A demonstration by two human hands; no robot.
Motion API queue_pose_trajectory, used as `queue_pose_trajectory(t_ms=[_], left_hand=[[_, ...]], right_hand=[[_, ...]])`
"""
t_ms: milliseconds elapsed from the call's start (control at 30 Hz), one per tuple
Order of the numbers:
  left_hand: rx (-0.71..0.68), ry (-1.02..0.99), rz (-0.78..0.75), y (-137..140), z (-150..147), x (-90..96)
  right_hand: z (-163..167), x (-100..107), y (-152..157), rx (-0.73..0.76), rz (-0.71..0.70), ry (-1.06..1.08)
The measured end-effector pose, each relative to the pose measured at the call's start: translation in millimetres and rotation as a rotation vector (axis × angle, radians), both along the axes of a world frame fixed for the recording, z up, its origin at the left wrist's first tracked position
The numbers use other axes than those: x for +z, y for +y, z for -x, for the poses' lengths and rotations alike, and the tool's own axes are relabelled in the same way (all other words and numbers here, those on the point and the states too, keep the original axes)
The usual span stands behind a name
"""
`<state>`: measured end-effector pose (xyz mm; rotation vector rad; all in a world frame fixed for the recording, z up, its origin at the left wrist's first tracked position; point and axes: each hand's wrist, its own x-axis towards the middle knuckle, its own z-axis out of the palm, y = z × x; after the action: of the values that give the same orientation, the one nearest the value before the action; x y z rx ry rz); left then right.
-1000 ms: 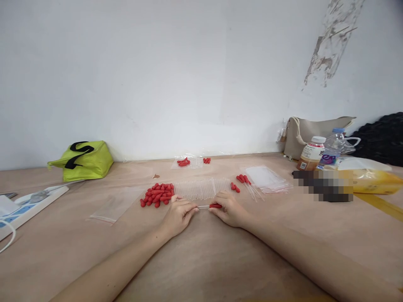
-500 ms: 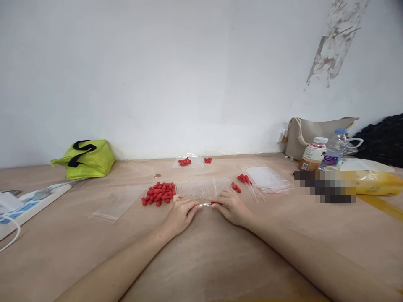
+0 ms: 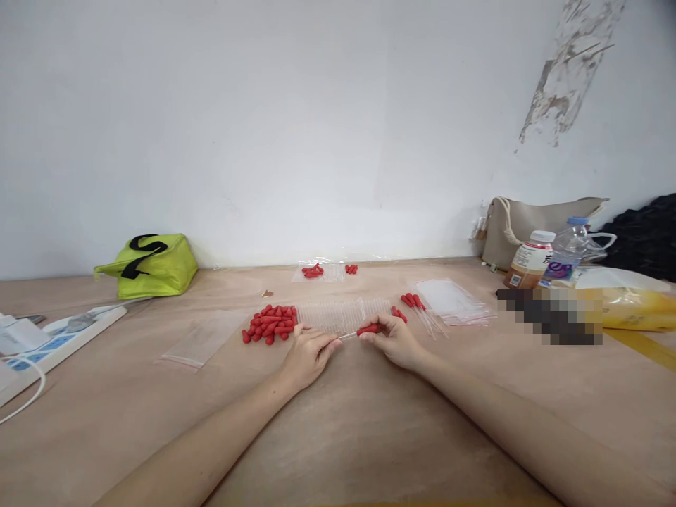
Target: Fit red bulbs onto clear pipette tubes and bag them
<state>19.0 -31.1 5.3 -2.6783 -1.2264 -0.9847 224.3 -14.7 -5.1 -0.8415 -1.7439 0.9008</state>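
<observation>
One big table (image 3: 370, 429) takes up most of the lower view, so I'm using the row of clear tubes (image 3: 338, 315) in its middle as my landmark. Next size down: a green bag (image 3: 172, 273) sits well off to the left of the row, and a grey bag (image 3: 522, 220) well off to the right, with a drink bottle (image 3: 531, 262) in front of it. Smaller again, a stack of plastic bags (image 3: 448, 301) lies to the right of the row.

Then the hands, both at the near edge of the row. Left hand (image 3: 311, 348) is pinching one end of a single tube (image 3: 347, 336). Right hand (image 3: 391, 339), by the row's right half, has a red bulb (image 3: 368, 329) gripped between thumb and fingertips.

Key bit imo: that single tube runs sideways from hand to hand, so it lies crosswise to the ones in the row, its right end tipped slightly up. The bulb's narrow end faces left along the same line and looks to be meeting the tube, but I can't tell how far in it goes.

Tiniest stuff: a pile of red bulbs (image 3: 270, 324) just left of the row, two or so loose bulbs (image 3: 399, 314) by its right end.
</observation>
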Motion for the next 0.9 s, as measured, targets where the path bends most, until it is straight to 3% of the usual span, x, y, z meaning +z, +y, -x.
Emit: queue_pose_trajectory(t_ms=[133,233,333,467,600,733,900], left_hand=[[-0.025,-0.022,-0.005,0,0,1.1],[-0.032,-0.035,0.014,0,0,0.6],[-0.039,-0.015,0.03,1,-1,-0.2],[-0.031,0.014,0.024,1,-3,-0.3],[-0.024,0.027,0.021,0,-3,0.6],[-0.03,0.043,0.026,1,-2,0.8],[-0.037,0.052,0.027,2,-2,-0.1]], right_hand=[[-9,16,17,-0.079,0.038,0.126],[-40,37,42,-0.311,-0.039,-0.001],[-74,46,63,-0.555,-0.116,-0.275],[-88,35,72,-0.676,-0.088,-0.678],[-78,18,72,-0.737,-0.096,-0.882],[-74,12,73,-0.802,-0.138,-0.951],[-72,21,60,-0.822,-0.142,-0.914]])
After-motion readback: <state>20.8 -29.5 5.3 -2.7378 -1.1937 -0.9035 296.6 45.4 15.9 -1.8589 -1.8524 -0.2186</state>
